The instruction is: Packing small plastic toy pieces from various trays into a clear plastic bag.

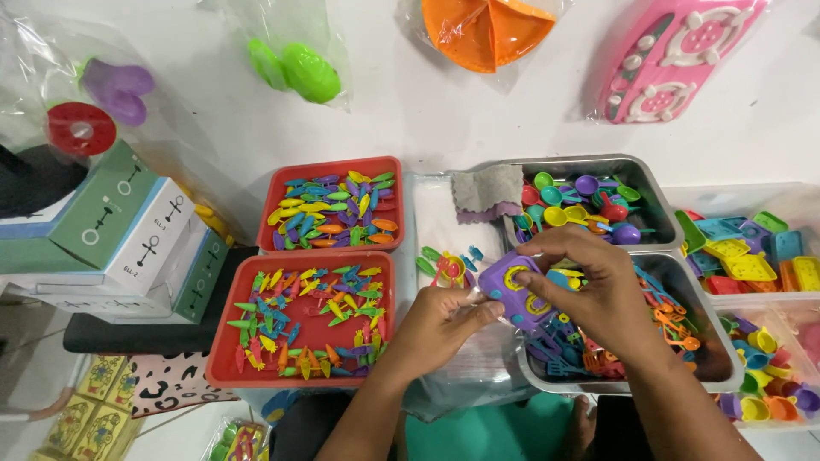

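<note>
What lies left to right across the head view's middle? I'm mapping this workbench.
Boxes → red trays → left hand → purple toy → right hand → metal trays → clear bins.

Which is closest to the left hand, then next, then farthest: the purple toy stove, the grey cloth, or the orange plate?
From the left hand:
1. Purple toy stove, touching it, just right.
2. Grey cloth, above, on the metal tray's corner.
3. Orange plate, far up at the table's top edge.
</note>
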